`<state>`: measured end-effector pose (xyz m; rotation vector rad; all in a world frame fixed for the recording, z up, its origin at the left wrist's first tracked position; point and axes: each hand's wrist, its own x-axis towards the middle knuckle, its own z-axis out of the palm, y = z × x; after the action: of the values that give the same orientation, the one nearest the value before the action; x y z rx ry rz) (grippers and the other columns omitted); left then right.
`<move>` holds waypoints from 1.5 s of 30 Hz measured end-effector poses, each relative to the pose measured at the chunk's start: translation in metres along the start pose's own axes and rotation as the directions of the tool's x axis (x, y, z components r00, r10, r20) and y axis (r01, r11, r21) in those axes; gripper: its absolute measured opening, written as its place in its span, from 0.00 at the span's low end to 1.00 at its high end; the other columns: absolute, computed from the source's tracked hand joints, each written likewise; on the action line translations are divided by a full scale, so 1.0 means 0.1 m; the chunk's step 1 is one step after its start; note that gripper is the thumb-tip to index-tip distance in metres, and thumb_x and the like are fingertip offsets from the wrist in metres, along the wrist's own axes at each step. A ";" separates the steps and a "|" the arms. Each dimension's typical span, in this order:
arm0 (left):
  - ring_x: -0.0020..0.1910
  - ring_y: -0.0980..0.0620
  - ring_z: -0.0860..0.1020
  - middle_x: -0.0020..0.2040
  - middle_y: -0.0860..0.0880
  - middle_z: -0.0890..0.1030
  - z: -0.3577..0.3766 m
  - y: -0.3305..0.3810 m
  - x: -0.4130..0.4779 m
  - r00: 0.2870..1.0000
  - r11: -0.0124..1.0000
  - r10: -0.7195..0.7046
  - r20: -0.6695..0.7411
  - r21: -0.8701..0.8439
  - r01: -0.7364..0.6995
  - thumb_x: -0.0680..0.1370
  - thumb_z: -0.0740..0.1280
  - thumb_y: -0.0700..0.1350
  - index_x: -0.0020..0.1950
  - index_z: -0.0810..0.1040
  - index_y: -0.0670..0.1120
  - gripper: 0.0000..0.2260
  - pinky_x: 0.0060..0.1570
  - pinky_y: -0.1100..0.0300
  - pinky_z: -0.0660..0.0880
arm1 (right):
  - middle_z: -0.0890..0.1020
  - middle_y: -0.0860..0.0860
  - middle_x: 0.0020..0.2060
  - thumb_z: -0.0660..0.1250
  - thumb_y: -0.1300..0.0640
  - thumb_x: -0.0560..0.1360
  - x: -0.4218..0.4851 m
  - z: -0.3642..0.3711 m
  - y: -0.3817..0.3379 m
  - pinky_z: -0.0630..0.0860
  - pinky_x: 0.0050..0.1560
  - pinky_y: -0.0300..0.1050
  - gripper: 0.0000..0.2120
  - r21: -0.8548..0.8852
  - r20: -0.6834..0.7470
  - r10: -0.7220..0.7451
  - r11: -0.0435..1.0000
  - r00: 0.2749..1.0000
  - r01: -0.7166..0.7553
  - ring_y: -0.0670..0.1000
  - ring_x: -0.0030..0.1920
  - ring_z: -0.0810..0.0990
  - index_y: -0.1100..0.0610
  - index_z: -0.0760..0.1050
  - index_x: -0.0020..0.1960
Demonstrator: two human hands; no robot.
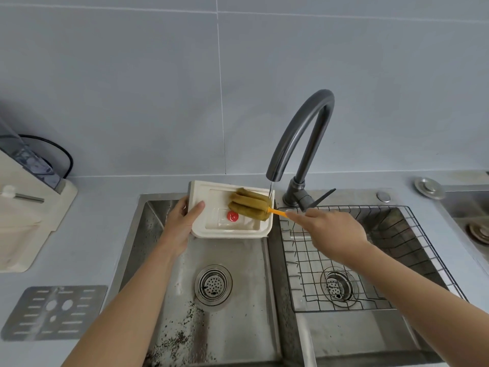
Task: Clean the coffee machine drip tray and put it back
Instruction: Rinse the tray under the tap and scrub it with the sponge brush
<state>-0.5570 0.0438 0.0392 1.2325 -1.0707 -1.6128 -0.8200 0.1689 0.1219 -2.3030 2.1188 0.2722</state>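
Slip risk over the left basin (238,274)
Only the left hand (182,221) grips the drip tray (211,231), by its left edge; the right hand (330,231) pinches the sponge brush (248,203) handle, head pressed in the tray — a hard push, or the faucet (304,128) stream, could tip it loose.

The left edge is cropping the coffee machine (25,215). The drip tray (211,230) is hiding fingers of the left hand (178,227); the right hand (332,231) is covering much of the brush handle (279,212).
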 end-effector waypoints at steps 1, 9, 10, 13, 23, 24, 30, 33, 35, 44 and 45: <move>0.52 0.49 0.77 0.52 0.50 0.79 0.00 0.01 -0.01 1.000 1.000 0.002 0.000 0.001 -0.002 0.74 0.67 0.45 0.52 0.74 0.54 0.09 0.48 0.49 0.75 | 0.76 0.48 0.53 0.54 0.65 0.75 0.00 0.01 -0.02 0.65 0.33 0.44 0.31 -0.014 0.003 0.003 1.000 1.000 -0.003 0.53 0.37 0.70 0.43 0.54 0.72; 0.51 0.45 0.78 0.49 0.48 0.79 0.02 -0.02 -0.11 0.999 0.995 0.046 0.006 0.089 -0.046 0.72 0.70 0.41 0.47 0.74 0.52 0.09 0.54 0.44 0.75 | 0.74 0.49 0.45 0.55 0.63 0.75 -0.05 0.11 -0.16 0.64 0.33 0.45 0.26 -0.015 0.110 0.072 0.997 0.991 -0.070 0.53 0.35 0.69 0.47 0.58 0.70; 0.51 0.45 0.78 0.49 0.48 0.79 0.03 -0.03 -0.12 0.999 0.994 0.050 0.000 0.095 -0.050 0.72 0.70 0.41 0.47 0.74 0.52 0.09 0.55 0.43 0.74 | 0.72 0.49 0.42 0.55 0.63 0.75 -0.05 0.11 -0.18 0.64 0.33 0.44 0.25 0.006 0.129 0.072 0.997 0.989 -0.073 0.53 0.35 0.69 0.47 0.59 0.69; 0.51 0.46 0.78 0.48 0.49 0.78 0.06 -0.02 -0.14 0.998 0.993 0.066 -0.013 0.099 -0.065 0.72 0.70 0.40 0.47 0.73 0.53 0.10 0.54 0.43 0.74 | 0.72 0.48 0.40 0.54 0.63 0.75 -0.04 0.12 -0.20 0.67 0.33 0.43 0.23 0.053 0.175 0.051 0.997 0.983 -0.061 0.52 0.36 0.71 0.46 0.63 0.68; 0.52 0.47 0.78 0.50 0.49 0.78 0.09 -0.01 -0.15 0.995 0.984 0.103 -0.017 0.148 -0.099 0.71 0.70 0.43 0.48 0.73 0.56 0.11 0.52 0.48 0.76 | 0.76 0.48 0.43 0.54 0.64 0.75 -0.21 0.11 -0.13 0.59 0.27 0.40 0.22 0.037 0.201 0.037 0.998 0.979 -0.045 0.52 0.37 0.71 0.46 0.65 0.65; 0.52 0.46 0.78 0.50 0.49 0.78 0.09 -0.02 -0.15 0.995 0.985 0.098 -0.026 0.148 -0.093 0.72 0.70 0.43 0.48 0.73 0.56 0.10 0.52 0.48 0.76 | 0.76 0.48 0.42 0.54 0.64 0.75 -0.22 0.11 -0.10 0.60 0.27 0.40 0.21 0.030 0.199 0.045 0.998 0.979 -0.052 0.52 0.36 0.71 0.45 0.66 0.63; 0.54 0.44 0.77 0.56 0.45 0.77 -0.09 0.01 -0.08 0.987 0.999 0.040 -0.158 0.033 -0.035 0.74 0.67 0.47 0.56 0.70 0.48 0.13 0.49 0.46 0.76 | 0.70 0.46 0.35 0.55 0.61 0.76 -0.33 0.14 0.16 0.67 0.34 0.44 0.17 0.034 0.245 0.173 0.982 0.954 -0.187 0.53 0.37 0.72 0.43 0.69 0.58; 0.53 0.46 0.77 0.56 0.46 0.78 -0.16 -0.01 -0.06 0.986 1.000 0.008 -0.167 -0.019 -0.011 0.75 0.66 0.48 0.58 0.71 0.47 0.14 0.45 0.51 0.76 | 0.77 0.47 0.37 0.55 0.58 0.77 -0.36 0.12 0.27 0.69 0.30 0.41 0.16 0.167 0.208 0.259 0.941 0.943 -0.295 0.49 0.35 0.76 0.40 0.70 0.58; 0.52 0.47 0.77 0.55 0.46 0.78 -0.16 -0.06 -0.06 0.986 0.999 -0.035 -0.163 -0.045 0.028 0.75 0.65 0.48 0.59 0.71 0.46 0.14 0.49 0.48 0.75 | 0.76 0.46 0.34 0.56 0.57 0.77 -0.34 0.10 0.29 0.68 0.28 0.40 0.16 0.265 0.184 0.302 0.901 0.935 -0.343 0.48 0.32 0.75 0.39 0.71 0.58; 0.50 0.52 0.78 0.52 0.51 0.80 -0.11 -0.18 -0.09 0.985 0.974 -0.155 -0.079 -0.177 0.139 0.76 0.63 0.49 0.60 0.71 0.48 0.14 0.50 0.52 0.75 | 0.78 0.50 0.37 0.57 0.55 0.79 -0.25 0.06 0.11 0.75 0.37 0.47 0.18 0.460 0.134 0.303 0.824 0.943 -0.331 0.53 0.35 0.76 0.40 0.67 0.66; 0.50 0.52 0.78 0.52 0.51 0.80 -0.11 -0.18 -0.10 0.985 0.973 -0.156 -0.070 -0.186 0.140 0.77 0.63 0.49 0.59 0.72 0.48 0.12 0.48 0.53 0.76 | 0.79 0.51 0.40 0.57 0.54 0.79 -0.25 0.07 0.09 0.75 0.39 0.47 0.18 0.445 0.117 0.301 0.836 0.946 -0.321 0.54 0.38 0.78 0.40 0.67 0.66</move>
<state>-0.5465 0.0567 0.0232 1.2706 -0.7772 -1.7134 -0.8319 0.1940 0.1193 -1.6764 2.2281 -0.1719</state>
